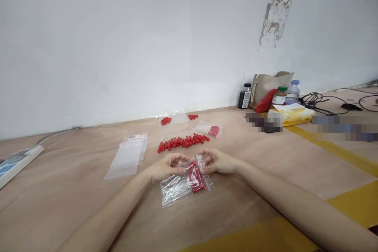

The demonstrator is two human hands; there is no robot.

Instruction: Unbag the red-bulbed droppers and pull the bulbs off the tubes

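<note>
Between both hands is a clear zip bag [177, 191] with red-tipped pieces bunched inside at its right part. My left hand [167, 166] pinches the bag's upper edge with thumb and fingers. My right hand [217, 161] grips the same edge at the upper right corner. Just beyond the hands lies a row of thin clear sticks with red bulb tips [183, 141], tips towards me. Behind them on the right rests another small bag with red tips inside [214, 130]. A stack of flat clear zip bags [126, 155] lies to the left.
Further back, by the wall, lie two small piles of red pieces [165, 121] on clear plastic. At the right stand a dark bottle [244, 96], a beige bag [267, 84], a jar [279, 96] and a yellow tissue pack [292, 115], near tangled cables. A power strip [20, 163] lies far left.
</note>
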